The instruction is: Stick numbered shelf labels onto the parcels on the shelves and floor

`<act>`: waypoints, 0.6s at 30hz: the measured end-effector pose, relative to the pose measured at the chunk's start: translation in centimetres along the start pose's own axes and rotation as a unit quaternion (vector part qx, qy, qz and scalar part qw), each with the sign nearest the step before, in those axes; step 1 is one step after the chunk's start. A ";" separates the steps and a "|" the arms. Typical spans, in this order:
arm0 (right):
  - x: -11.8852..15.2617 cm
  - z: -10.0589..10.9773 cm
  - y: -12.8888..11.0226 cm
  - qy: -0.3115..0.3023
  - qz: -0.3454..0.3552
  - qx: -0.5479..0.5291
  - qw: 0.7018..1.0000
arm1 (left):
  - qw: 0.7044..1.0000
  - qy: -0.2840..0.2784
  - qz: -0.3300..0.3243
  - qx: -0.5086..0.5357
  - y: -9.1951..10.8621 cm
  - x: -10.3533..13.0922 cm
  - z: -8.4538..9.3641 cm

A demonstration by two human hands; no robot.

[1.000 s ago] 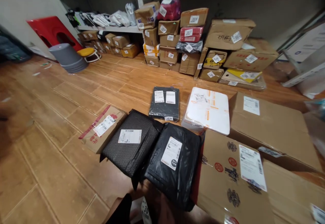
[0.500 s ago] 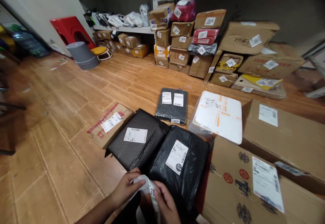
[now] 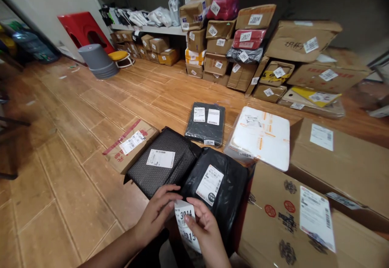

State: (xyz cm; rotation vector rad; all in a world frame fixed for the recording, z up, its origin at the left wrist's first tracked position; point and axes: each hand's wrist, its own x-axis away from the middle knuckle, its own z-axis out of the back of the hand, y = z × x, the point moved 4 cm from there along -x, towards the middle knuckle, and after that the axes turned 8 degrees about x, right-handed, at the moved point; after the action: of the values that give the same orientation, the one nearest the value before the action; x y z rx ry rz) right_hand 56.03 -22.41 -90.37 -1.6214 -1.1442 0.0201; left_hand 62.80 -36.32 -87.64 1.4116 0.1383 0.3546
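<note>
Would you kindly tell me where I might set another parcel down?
The floor is bare left of the red-striped box and between the flat black parcel and yellow stool. It is crowded before the right hand, by the bubble mailer and glossy black parcel, and rightward, around the white parcel and printed carton.

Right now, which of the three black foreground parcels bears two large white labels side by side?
The flat black parcel, left of the white parcel; the dimpled black mailer and glossy black parcel each show only one.

Hands [image 3: 156, 211] [image 3: 205, 225] at label strip [image 3: 189, 235], parcels [image 3: 229, 179] beyond
</note>
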 end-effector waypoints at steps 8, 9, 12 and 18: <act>-0.2 0.8 -0.9 0.083 0.061 0.091 0.991 | 0.995 0.019 0.101 0.010 1.1 -0.9 -1.0; -0.2 1.1 -1.2 0.090 0.071 0.121 0.986 | 0.989 0.037 0.132 0.050 0.8 -0.9 -1.2; -0.3 1.5 -1.6 0.027 0.047 0.145 0.988 | 0.961 0.085 0.207 0.163 -0.4 -0.8 -1.5; -0.8 1.5 -0.5 -0.024 -0.042 0.101 0.994 | 0.960 0.096 0.195 0.178 -1.1 -1.1 -1.6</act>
State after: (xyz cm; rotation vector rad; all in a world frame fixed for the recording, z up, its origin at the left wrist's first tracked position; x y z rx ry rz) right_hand 54.48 -21.87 -90.95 -1.3992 -1.2061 0.1168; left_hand 61.43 -35.28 -89.11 1.7619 0.0832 0.8268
